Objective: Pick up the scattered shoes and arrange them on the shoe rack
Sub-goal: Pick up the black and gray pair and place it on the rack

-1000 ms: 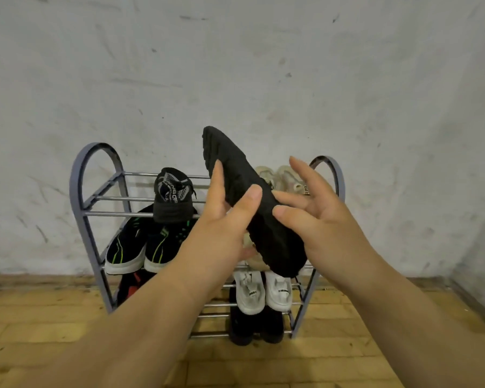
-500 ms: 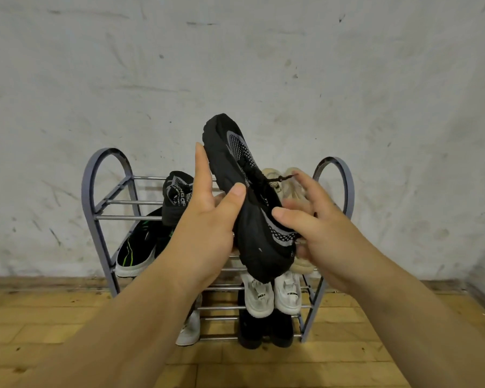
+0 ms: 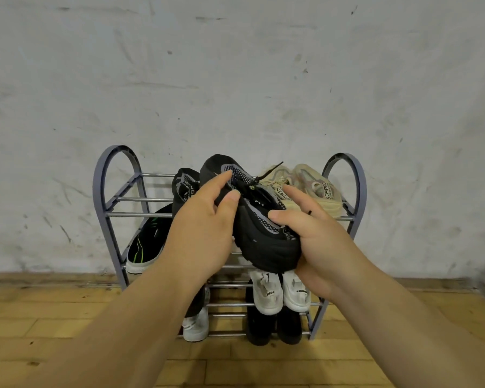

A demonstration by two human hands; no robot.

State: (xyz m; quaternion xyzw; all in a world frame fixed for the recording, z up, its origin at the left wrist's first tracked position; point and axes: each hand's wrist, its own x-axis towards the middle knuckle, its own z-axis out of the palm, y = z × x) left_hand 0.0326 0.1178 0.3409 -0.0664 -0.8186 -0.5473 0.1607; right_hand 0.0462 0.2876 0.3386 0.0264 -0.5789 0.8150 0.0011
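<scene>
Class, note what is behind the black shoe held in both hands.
The shoe rack, with a beige pair and another dark shoe showing on its top shelf either side. The shelf directly behind the black shoe is covered.

Was lit softly and evenly, moderately bright, with faint diffuse shadows. Darkened at the lower right. Looked slightly soft, stretched toward the lower corners.

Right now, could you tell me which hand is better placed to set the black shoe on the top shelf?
Probably the right hand: it wraps round the lower end of the black shoe, thumb on top and fingers beneath, while the left hand only pinches the upper near the laces.
</scene>
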